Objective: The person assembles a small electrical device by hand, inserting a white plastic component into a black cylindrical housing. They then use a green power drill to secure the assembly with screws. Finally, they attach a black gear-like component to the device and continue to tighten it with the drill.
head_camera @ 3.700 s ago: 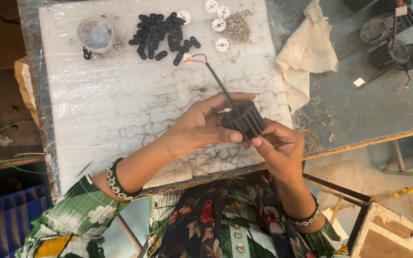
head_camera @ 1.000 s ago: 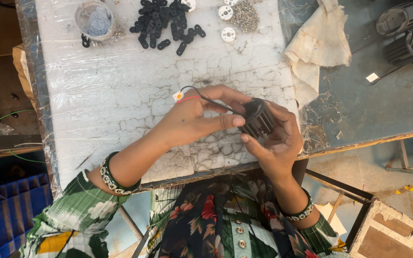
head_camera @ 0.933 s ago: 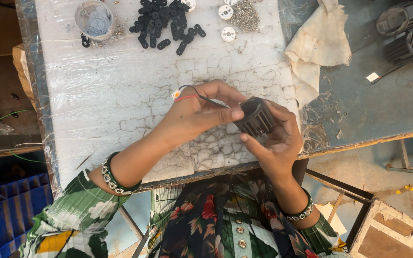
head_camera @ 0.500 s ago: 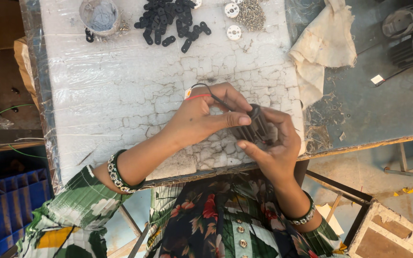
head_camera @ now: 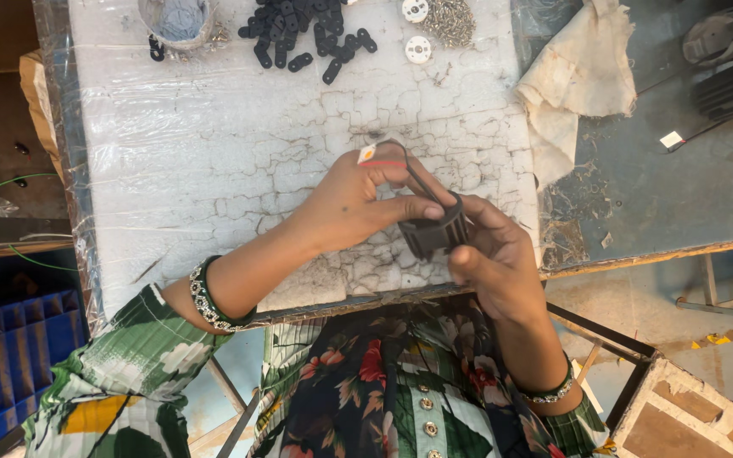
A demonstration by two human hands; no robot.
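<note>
Black finned housing (head_camera: 436, 233) held above the table's (head_camera: 214, 187) near edge — cradled from below in the right hand (head_camera: 498, 263) to steady it. Left hand (head_camera: 354, 203) pinched on the housing top, lead wires (head_camera: 392, 161) looped over the fingers — kept clear of the body. Small black parts (head_camera: 307, 34) and screws (head_camera: 451, 19) heaped at the far edge, within reach.

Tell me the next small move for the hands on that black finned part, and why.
Probably the left hand should feed the wires down into the black finned part: the right hand cradles it, and the wires loop loose above it.
</note>
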